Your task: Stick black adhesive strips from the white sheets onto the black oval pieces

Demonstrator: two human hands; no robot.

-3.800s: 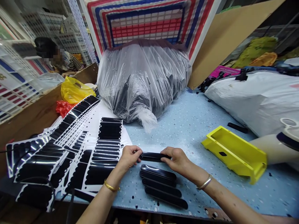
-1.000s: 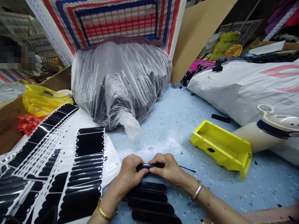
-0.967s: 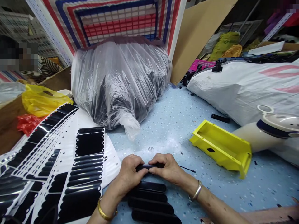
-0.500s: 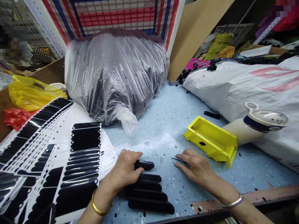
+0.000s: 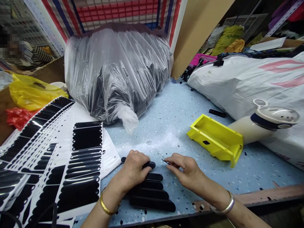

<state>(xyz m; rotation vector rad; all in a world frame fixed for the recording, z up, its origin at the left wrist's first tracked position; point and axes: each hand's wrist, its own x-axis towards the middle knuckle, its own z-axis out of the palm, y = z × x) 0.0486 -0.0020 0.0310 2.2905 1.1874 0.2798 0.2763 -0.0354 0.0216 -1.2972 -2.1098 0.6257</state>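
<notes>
My left hand (image 5: 134, 169) is closed on a long black piece with rounded ends (image 5: 150, 164), whose two ends show on either side of the fingers. Under and in front of that hand, several similar black pieces (image 5: 153, 203) lie side by side on the blue speckled table. Just to the right, my right hand (image 5: 185, 167) pinches a thin dark pointed tool (image 5: 164, 161), its tip close to the held piece but apart from it. The fingers hide the rest of the tool. Sheets of glossy black stickers (image 5: 86, 136) lie to the left of my left hand.
A yellow plastic holder (image 5: 213, 139) stands on the right, with a cream bottle (image 5: 247, 129) lying against it. Another black piece (image 5: 217, 113) rests behind. A large tied plastic bag (image 5: 118, 76) fills the back, and a white sack (image 5: 237, 82) the right. A person (image 5: 30, 57) is at far left.
My right hand has moved left with the pointed tool, nearer to the held black piece. My left hand has shifted slightly, and more of the piece's left end shows. The view has tilted a little.
</notes>
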